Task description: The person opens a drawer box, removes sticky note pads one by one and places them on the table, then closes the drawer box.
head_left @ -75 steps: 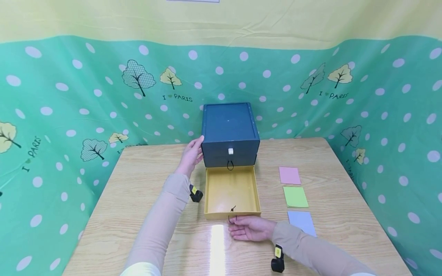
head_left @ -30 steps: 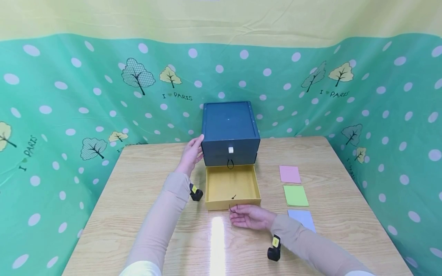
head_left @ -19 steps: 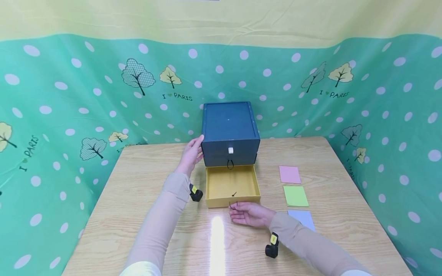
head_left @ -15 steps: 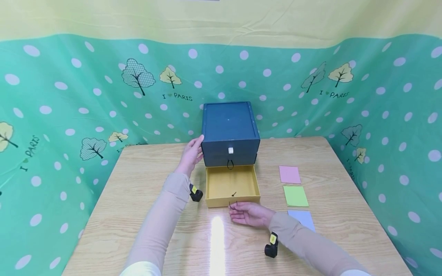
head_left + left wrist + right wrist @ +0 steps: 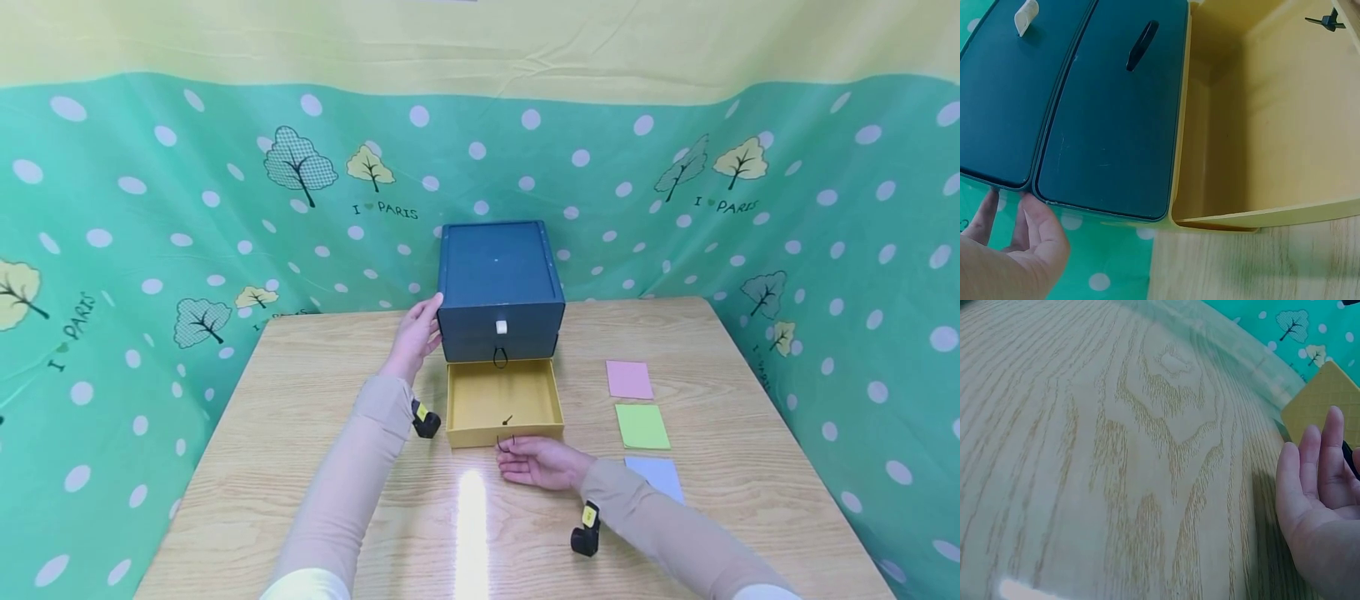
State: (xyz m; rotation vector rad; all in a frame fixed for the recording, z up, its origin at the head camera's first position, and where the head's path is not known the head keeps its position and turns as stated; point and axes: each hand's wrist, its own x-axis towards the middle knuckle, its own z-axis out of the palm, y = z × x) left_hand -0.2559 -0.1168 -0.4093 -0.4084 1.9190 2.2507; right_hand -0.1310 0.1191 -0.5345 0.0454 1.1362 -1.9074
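Note:
A dark blue drawer cabinet (image 5: 498, 262) stands against the back cloth, with a white tab (image 5: 502, 327) on its upper drawer and a black loop on the middle one. Its lowest drawer, the yellow drawer (image 5: 504, 392), is pulled part way out; a black knotted end of its loop shows inside the front wall. My left hand (image 5: 413, 337) touches the cabinet's left side, thumb and fingers against the wall by the seam (image 5: 1032, 194). At the yellow front my right hand (image 5: 543, 463) pinches the black loop handle (image 5: 1350, 457) with its thumb and forefinger.
To the right on the wooden table (image 5: 330, 500) lie a pink sticky note (image 5: 630, 380), a green one (image 5: 642, 427) and a blue one (image 5: 657, 477), partly behind the right sleeve. Polka-dot curtain (image 5: 225, 208) closes in the back and sides.
The yellow drawer has slid back toward the cabinet, so less of it shows. My right hand has moved with it, holding the loop. My left hand has stayed on the cabinet.

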